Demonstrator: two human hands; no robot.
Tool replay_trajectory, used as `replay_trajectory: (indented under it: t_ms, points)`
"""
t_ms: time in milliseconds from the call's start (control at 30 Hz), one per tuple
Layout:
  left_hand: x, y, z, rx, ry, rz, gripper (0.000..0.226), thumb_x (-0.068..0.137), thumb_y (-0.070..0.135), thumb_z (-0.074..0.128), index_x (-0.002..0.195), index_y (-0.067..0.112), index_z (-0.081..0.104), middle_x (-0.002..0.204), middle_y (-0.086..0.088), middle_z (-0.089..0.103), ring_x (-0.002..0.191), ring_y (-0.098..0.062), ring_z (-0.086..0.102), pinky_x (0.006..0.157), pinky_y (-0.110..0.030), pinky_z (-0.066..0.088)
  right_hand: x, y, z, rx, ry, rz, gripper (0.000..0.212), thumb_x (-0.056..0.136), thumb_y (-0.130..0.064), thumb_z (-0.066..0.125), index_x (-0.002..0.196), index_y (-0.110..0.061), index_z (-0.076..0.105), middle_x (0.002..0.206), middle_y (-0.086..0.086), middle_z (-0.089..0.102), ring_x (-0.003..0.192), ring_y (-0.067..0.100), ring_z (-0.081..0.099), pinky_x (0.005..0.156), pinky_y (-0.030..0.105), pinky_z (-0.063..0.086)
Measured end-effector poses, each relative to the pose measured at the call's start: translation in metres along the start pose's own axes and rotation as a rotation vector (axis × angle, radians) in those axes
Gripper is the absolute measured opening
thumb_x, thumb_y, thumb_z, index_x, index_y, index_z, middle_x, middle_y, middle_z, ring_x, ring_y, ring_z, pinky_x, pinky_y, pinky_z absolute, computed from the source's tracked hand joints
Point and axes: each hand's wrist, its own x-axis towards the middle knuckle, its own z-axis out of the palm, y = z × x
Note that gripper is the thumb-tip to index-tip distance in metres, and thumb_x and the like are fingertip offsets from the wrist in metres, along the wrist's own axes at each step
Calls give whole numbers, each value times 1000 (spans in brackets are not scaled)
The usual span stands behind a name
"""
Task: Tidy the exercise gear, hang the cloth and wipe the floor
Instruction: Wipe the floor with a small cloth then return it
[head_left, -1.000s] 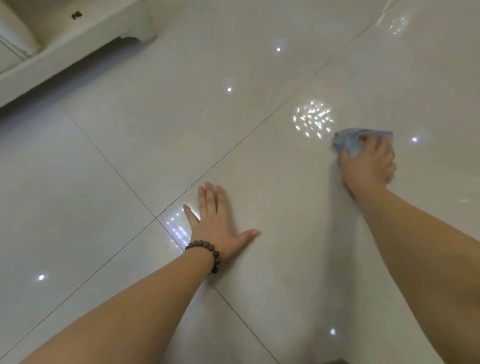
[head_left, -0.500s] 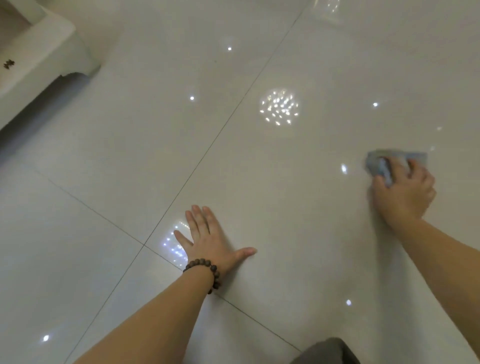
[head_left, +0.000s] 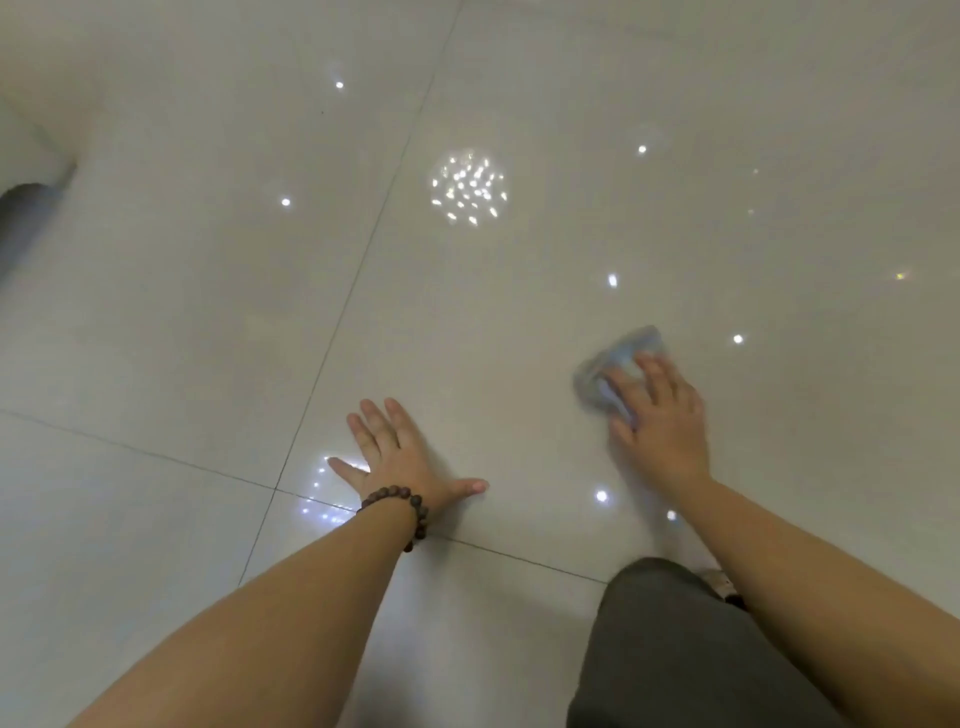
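Pressing our right hand (head_left: 662, 421), fingers straight, on the blurred, half-hidden blue-grey cloth (head_left: 613, 371); its long axis is unclear; our left hand (head_left: 400, 457) lies spread on glossy pale floor tiles (head_left: 208, 312).

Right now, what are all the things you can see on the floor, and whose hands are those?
floor: one, glossy pale tiles with dark grout lines, fills the view, dotted with light reflections.
cloth: one, light blue, bunched on the floor at right, blurred.
white furniture: one, only an edge shows, far left.
bead bracelet: one, dark brown, on the person's left wrist.
trouser leg: one, dark grey, bottom right.
left hand: one, flat on the floor, fingers spread, beside the grout crossing.
right hand: one, presses on the cloth; whether the fingers curl round it is too blurred to tell.
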Motion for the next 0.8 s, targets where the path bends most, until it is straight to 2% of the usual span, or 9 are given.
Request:
replay_trajectory:
  t_ms: [100, 167, 267, 400, 533, 600, 667, 733, 800]
  points:
    - [-4, 2, 3, 12, -19, 13, 161, 41, 92, 60, 140, 10, -37, 147, -15, -42, 136, -35, -37, 106, -70, -7, -23, 58, -32, 18, 8, 472, 58, 86, -47, 37, 140, -26, 45, 149, 18, 33, 135, 40, 28, 109, 53, 29]
    - [-5, 0, 5, 4, -7, 25, 161, 41, 92, 60, 140, 10, -37, 146, -14, -43, 136, -35, -38, 107, -71, -8, -34, 62, -38, -9, -68, 535, 56, 92, -45, 45, 145, -29, 37, 154, 16, 23, 138, 38, 19, 111, 52, 24]
    - [-7, -3, 9, -2, 31, 61, 158, 41, 94, 56, 141, 13, -37, 147, -13, -42, 137, -33, -37, 107, -70, -7, -59, 44, -38, -4, -250, 404, 66, 91, -48, 49, 149, -36, 18, 158, 13, 7, 144, 34, 5, 116, 47, 14]
    - [-13, -6, 12, -10, 94, 92, 154, 44, 93, 56, 145, 15, -30, 152, -11, -34, 141, -32, -30, 108, -69, -5, -111, 28, -55, 111, -411, 189, 62, 92, -43, 53, 147, -37, 25, 159, 11, 7, 145, 29, 6, 117, 38, 9]
    - [-11, -16, 14, -23, 129, 119, 146, 50, 89, 58, 147, 19, -25, 156, -8, -28, 144, -28, -23, 111, -66, -3, -118, 41, -61, 25, -308, 213, 65, 91, -52, 50, 148, -34, 23, 159, 10, 10, 144, 29, 12, 117, 35, 11]
    - [-10, -23, 16, -7, 163, 128, 141, 53, 90, 55, 148, 19, -22, 157, -7, -25, 145, -27, -20, 113, -63, -2, -107, 33, -45, -6, -308, 263, 73, 86, -65, 31, 150, -33, 16, 160, 13, 1, 146, 31, 4, 119, 37, 5]
    - [-13, -28, 19, 10, 176, 128, 134, 59, 90, 49, 150, 18, -18, 158, -6, -22, 146, -26, -17, 114, -61, 0, -102, 8, -17, -87, -265, 262, 83, 79, -70, 13, 151, -30, 13, 159, 16, -3, 146, 36, -1, 119, 46, 8]
    - [-19, -25, 27, 15, 209, 105, 124, 68, 87, 44, 151, 16, -16, 159, -8, -19, 146, -26, -16, 114, -62, 2, -106, -24, 2, -114, -170, 107, 77, 81, -67, 23, 148, -29, 28, 157, 16, 15, 143, 41, 14, 112, 55, 23]
    - [-28, -15, 38, 24, 253, 108, 115, 75, 84, 35, 151, 14, -14, 159, -11, -17, 146, -27, -16, 114, -62, 2, -111, -38, 10, -105, -129, -171, 62, 84, -56, 39, 143, -36, 37, 154, 13, 29, 140, 41, 26, 107, 55, 31]
